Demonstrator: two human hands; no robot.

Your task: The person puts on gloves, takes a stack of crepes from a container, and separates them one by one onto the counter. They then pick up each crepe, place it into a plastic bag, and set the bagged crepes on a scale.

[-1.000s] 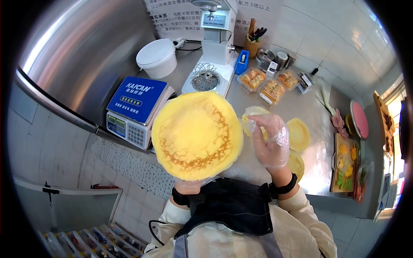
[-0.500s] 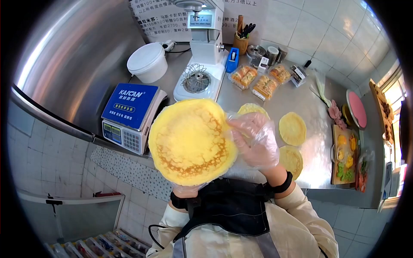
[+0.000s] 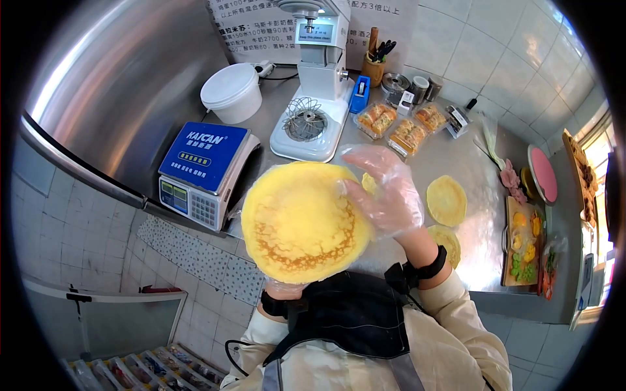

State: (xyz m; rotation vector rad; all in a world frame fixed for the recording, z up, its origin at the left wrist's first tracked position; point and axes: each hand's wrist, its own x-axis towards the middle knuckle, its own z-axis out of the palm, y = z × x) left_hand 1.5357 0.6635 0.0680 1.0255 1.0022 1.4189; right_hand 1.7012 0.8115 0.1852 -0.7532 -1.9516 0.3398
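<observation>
A round yellow crepe [image 3: 306, 225] with a browned, lacy pattern is held up in front of me; it looks like the top of a stack. My left hand [image 3: 285, 290], in a clear plastic glove, supports it from beneath. Only the heel of that hand and the wrist show, the fingers being hidden under the crepe. At the crepe's right edge is my right hand [image 3: 390, 195], also gloved, its thumb and fingers spread apart. Behind that hand, on the steel counter [image 3: 479, 241], lie single flat crepes [image 3: 447, 200], one of them mostly covered by the hand.
Left of the crepe stands a blue-topped scale [image 3: 204, 159], with a white bucket [image 3: 230, 93] behind it. A stand mixer [image 3: 313, 133] holds the back middle. Packaged rolls [image 3: 408, 135], a tape dispenser [image 3: 360, 94] and a board of cut food [image 3: 521, 244] are further right.
My right hand has let go of the crepe's edge and opened, its fingers rising. The view has shifted slightly, so the crepe and left hand appear a little further right.
</observation>
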